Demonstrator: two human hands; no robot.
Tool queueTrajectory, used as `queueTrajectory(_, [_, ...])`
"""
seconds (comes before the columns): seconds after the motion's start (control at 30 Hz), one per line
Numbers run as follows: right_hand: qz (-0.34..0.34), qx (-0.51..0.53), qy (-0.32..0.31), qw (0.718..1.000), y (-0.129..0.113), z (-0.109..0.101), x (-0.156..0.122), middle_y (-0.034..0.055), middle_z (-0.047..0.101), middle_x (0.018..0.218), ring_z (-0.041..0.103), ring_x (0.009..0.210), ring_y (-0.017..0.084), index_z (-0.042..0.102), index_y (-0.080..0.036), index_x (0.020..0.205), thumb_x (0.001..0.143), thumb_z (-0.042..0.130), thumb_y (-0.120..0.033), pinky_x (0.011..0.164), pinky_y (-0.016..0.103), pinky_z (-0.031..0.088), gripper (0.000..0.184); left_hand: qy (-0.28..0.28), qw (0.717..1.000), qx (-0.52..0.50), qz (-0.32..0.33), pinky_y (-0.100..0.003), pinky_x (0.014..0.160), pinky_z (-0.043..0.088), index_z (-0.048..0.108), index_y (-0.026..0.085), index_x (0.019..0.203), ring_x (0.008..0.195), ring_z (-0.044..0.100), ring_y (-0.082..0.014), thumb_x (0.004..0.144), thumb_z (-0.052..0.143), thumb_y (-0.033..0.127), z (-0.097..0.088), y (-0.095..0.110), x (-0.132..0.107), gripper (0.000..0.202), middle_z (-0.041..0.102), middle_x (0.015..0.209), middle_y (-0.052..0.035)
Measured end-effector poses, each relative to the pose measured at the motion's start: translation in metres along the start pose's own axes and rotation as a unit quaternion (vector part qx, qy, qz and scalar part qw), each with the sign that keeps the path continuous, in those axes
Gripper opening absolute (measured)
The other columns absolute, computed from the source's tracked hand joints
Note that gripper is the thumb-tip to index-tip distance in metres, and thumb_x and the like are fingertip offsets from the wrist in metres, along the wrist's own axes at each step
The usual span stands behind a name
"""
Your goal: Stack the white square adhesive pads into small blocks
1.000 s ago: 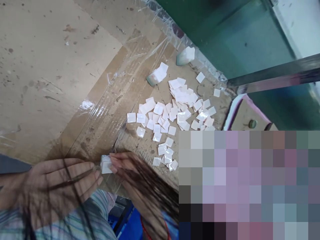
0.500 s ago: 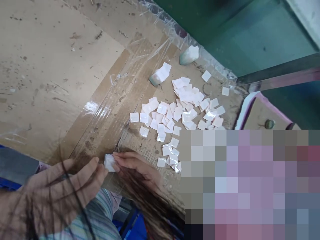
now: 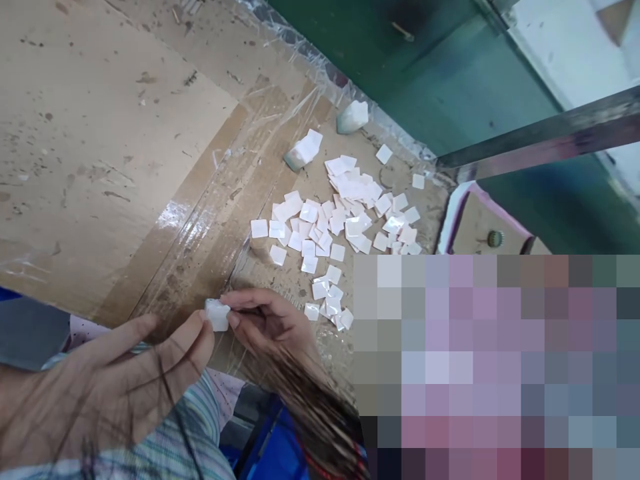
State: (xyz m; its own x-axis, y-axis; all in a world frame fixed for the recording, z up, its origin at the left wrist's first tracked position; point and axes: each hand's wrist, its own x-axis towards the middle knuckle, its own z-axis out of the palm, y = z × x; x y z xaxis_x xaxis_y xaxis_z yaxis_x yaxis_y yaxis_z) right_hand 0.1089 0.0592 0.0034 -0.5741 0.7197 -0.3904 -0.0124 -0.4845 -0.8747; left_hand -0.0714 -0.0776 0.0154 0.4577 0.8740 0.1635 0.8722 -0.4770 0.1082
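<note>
Hands: two, bare, on the near side of the pile of white squares. Left hand: its fingers, straight and together a second earlier, had bent, one standing apart; the foremost tips met the edge of a white block, whether pinching or merely steadying could not be told. Right hand: thumb and forefinger pinched the opposite edge, leaving more of it bare than half a second earlier. Block: one, between both hands, nearer than the pile; the altered grip suggested its handling was unfinished. Near cluster: at least six squares, overlapping, just this side of the pile. Pile: one, unaltered, on the worktop, too layered for an exact count. Ridged round object: one, right of the pile. Nearer stack and farther stack: two altogether, beyond the pile. Loose squares: two, apart, beyond its right end.
</note>
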Motion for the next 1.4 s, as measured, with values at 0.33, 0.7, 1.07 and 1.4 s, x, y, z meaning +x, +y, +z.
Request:
queueTrajectory(0.33, [0.093,0.141,-0.010,0.986,0.002,0.002,0.005,-0.0058,0.081,0.088,0.061,0.047,0.004,0.073,-0.029,0.084,0.078,0.086,-0.018,0.038,0.009,0.050,0.018,-0.048,0.998,-0.021,0.025,-0.044,0.135,-0.012,0.056,0.022,0.142,0.163,-0.007,-0.0305,0.074,0.056,0.024,-0.004,-0.009,-0.004,0.068,0.047,0.156,-0.0059])
queueTrajectory(0.7, [0.102,0.107,-0.010,0.989,0.004,0.001,0.004,-0.0081,0.070,0.063,0.059,0.043,0.004,0.079,-0.031,0.084,0.079,0.079,-0.011,0.043,0.009,0.053,0.021,0.099,0.985,-0.134,-0.054,-0.031,0.136,0.007,0.068,0.025,0.121,0.161,0.015,-0.0148,0.107,0.038,0.015,0.025,-0.003,0.005,0.035,0.064,0.141,0.0050])
queueTrajectory(1.07, [0.109,0.037,0.015,0.993,-0.003,0.008,-0.012,-0.0053,0.059,0.089,0.067,0.058,0.004,0.083,-0.037,0.093,0.080,0.082,-0.021,0.050,0.010,0.059,0.020,0.095,0.985,-0.135,-0.047,-0.031,0.136,0.009,0.071,0.033,0.119,0.160,0.018,-0.0114,0.103,0.037,0.002,0.027,-0.015,-0.010,0.048,0.062,0.144,0.0137])
queueTrajectory(1.4, [0.131,0.009,-0.040,0.991,-0.004,0.005,0.005,-0.0060,0.054,0.083,0.068,0.049,0.006,0.084,-0.038,0.091,0.077,0.086,-0.024,0.042,0.011,0.057,0.020,0.183,0.961,-0.173,-0.115,-0.027,0.132,0.020,0.068,0.030,0.108,0.145,0.043,-0.0111,0.105,0.057,0.018,0.044,0.003,0.012,0.016,0.065,0.126,0.0061])
